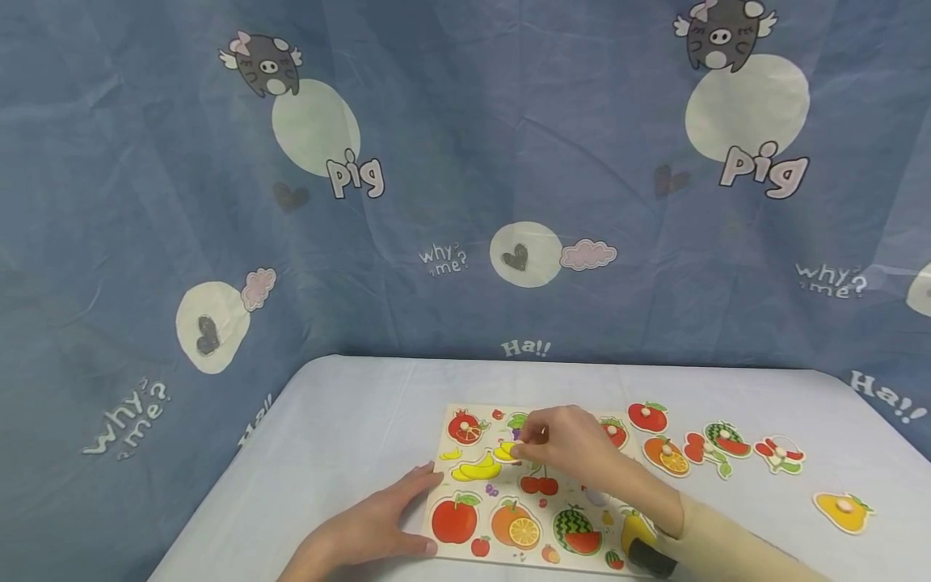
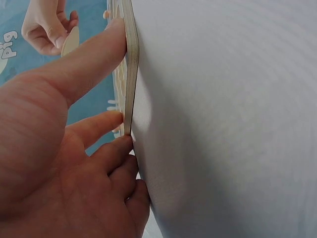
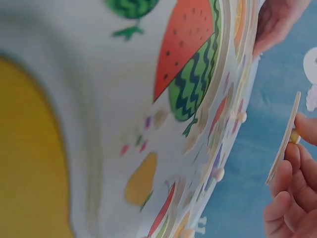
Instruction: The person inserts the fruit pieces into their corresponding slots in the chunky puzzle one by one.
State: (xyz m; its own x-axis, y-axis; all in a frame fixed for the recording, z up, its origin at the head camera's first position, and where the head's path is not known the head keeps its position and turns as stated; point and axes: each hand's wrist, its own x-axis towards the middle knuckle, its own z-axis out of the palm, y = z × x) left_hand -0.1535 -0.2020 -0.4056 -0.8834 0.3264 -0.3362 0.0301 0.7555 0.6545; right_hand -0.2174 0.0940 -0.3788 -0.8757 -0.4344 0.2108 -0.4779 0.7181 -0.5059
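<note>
My right hand [image 1: 567, 440] pinches a yellow banana puzzle piece [image 1: 505, 452] by its small knob. In the right wrist view the thin wooden piece [image 3: 283, 144] is edge-on and tilted, raised above the board. Below it on the white fruit puzzle board [image 1: 445, 486] is a picture of bananas [image 1: 476, 469]. My left hand [image 1: 378, 517] rests against the board's left side, thumb near the front corner and fingers farther back. Thumb and forefinger touch the board's edge [image 2: 131, 74] in the left wrist view; the other fingers bend beside it. A knobbed pomegranate piece [image 1: 465, 427] sits on the board.
Right of the board several loose knobbed pieces lie on the white table [image 1: 364, 420]: an apple [image 1: 647, 416], an orange [image 1: 666, 457], cherries [image 1: 694, 447], a watermelon [image 1: 727, 439], a red-and-green piece [image 1: 780, 454] and a pear [image 1: 844, 512]. A blue printed cloth [image 1: 436, 323] hangs behind.
</note>
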